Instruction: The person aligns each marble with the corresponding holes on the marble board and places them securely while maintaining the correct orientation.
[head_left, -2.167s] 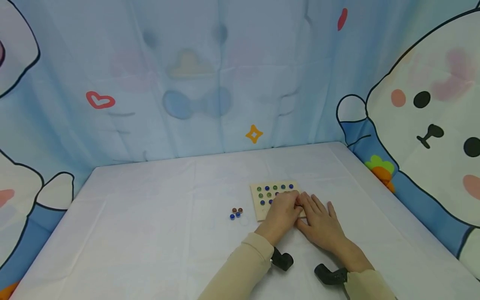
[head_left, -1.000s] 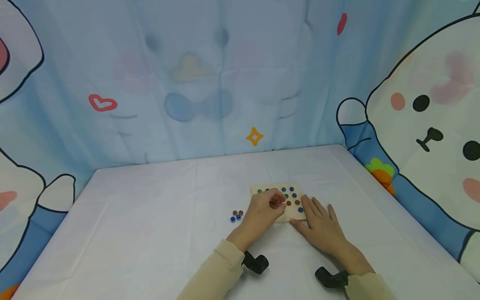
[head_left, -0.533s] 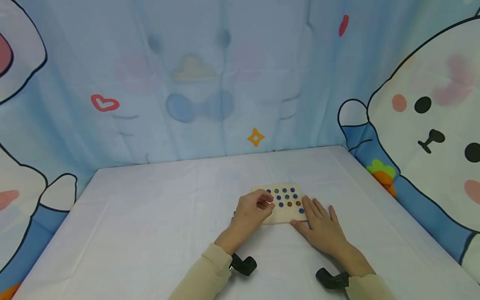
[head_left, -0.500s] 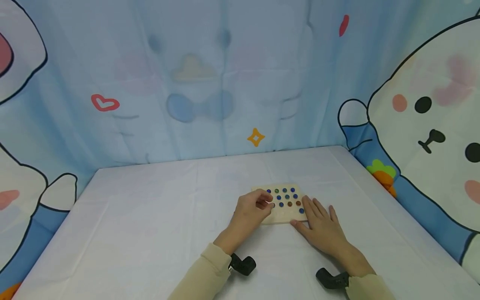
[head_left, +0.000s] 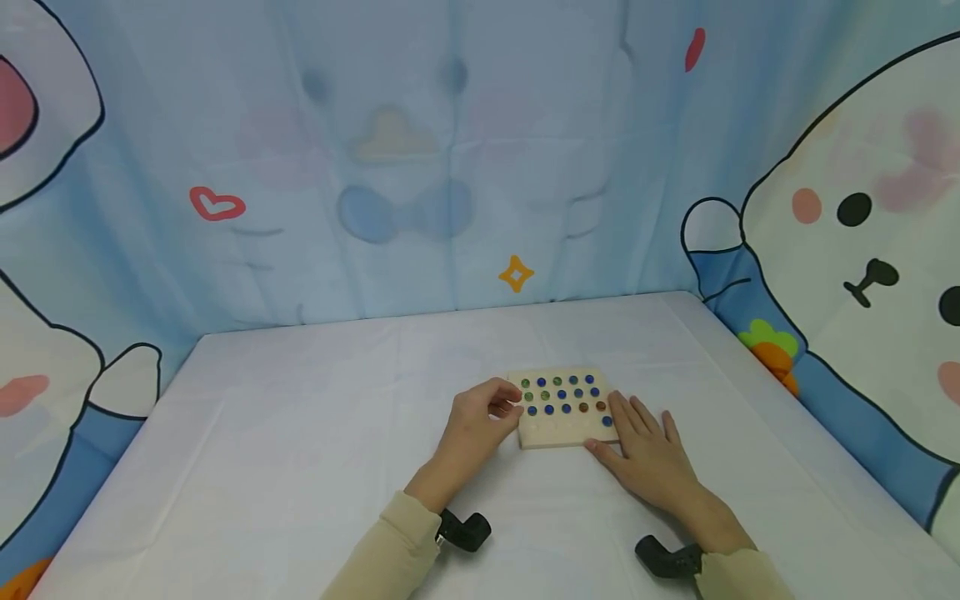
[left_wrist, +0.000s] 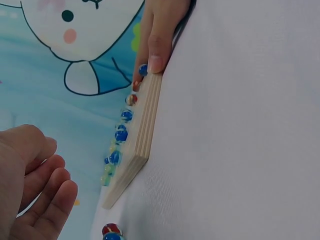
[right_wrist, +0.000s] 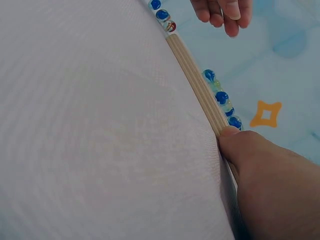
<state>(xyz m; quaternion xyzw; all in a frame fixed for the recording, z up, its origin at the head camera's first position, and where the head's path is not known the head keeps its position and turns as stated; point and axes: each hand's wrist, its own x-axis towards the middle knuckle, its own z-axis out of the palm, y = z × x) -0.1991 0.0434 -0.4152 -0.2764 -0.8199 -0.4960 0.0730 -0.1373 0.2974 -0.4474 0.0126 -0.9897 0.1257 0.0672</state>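
Wooden board (left_wrist: pixel 142 135) edge-on in L wrist view, loose marbles (left_wrist: pixel 112 232) beside.

Both forearms reach forward side by side in cream sleeves, a small black camera mount strapped under each wrist. The left hand (head_left: pixel 476 418) hangs with its fingers (left_wrist: pixel 47 197) loosely curled toward the palm, thumb on top, gripping nothing. The right hand (head_left: pixel 647 450) lies palm down and flat, fingers straight and slightly spread, pointing forward and a little leftward, thumb (right_wrist: pixel 250 150) stretched out to the left. The two hands are near each other but apart.
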